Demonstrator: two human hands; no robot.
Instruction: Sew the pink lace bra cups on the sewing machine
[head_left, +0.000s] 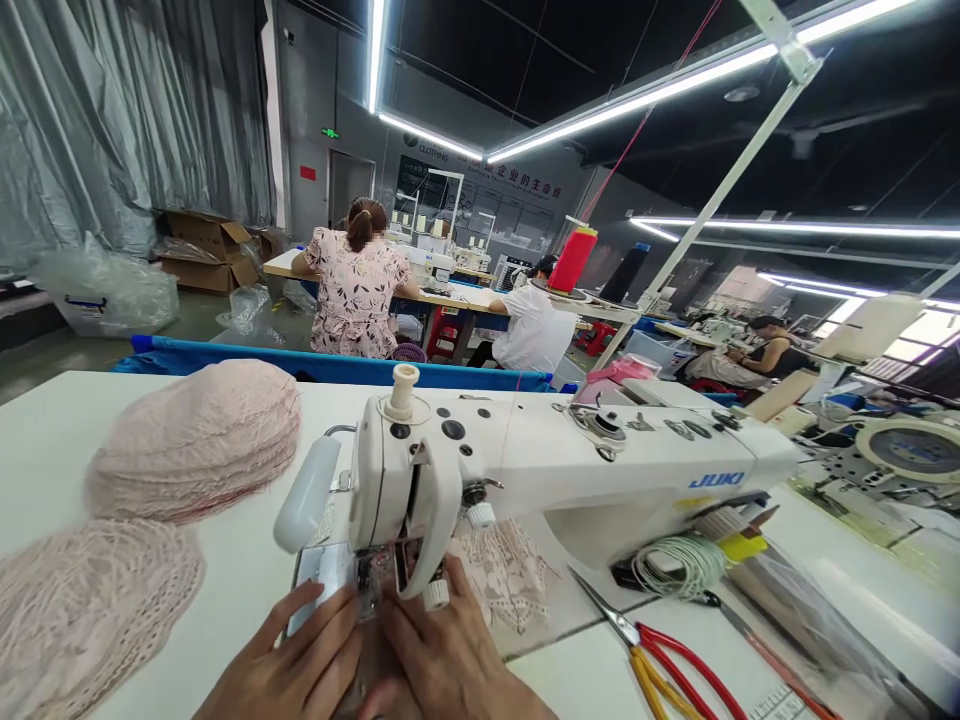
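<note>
A white JUKI sewing machine [637, 470] stands in front of me, with both hands close to its needle. My left hand [304, 650] rests left of the presser foot, fingers stretched and flat near the metal plate [330, 568]. To the right of the needle, my right hand [446, 640] lies with fingers extended, some tips hidden behind the machine head. Thin, sheer-looking fabric [369, 655] shows between my hands; its edges are hard to make out. Pale pink lace [506, 575] spreads on the machine bed just beyond my right hand.
Stacked pink lace pieces [202, 435] and another lace pile [97, 610] lie at left. Scissors [652, 650] with red and yellow handles, coiled cord [679, 565] and a plastic-wrapped bundle [810, 630] are at right. A red thread cone [574, 260] stands behind; people sit at machines beyond.
</note>
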